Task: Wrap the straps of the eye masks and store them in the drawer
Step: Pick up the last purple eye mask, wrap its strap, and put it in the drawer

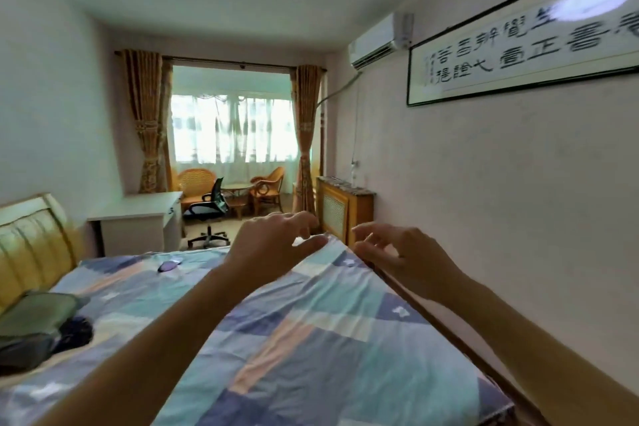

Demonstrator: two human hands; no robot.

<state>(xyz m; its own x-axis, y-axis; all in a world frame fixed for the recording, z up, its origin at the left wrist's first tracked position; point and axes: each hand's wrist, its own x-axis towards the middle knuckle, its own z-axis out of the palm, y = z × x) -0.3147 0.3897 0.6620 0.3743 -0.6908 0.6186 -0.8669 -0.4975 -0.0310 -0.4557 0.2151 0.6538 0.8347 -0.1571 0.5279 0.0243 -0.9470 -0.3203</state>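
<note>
My left hand (273,245): raised over the far corner of the bed (311,339), fingers loosely spread, grip slack, holding nothing.

My right hand (394,249): at 3 o'clock of the left, near it but apart, fingers loosely curled, grip slack, nothing in it.

Eye mask (168,266): one dark purple piece, lying flat on the patchwork sheet at 9 o'clock of my left hand, well apart from both hands; strap too blurred to make out.

Dark bags (38,328): heaped on the bed at 8 o'clock, beside the headboard (31,239).

White tabletop (138,209): beyond the bed at 11 o'clock, black office chair (209,209) just beside it.

Wooden cabinet (345,207): against the wall at 12 o'clock.
</note>
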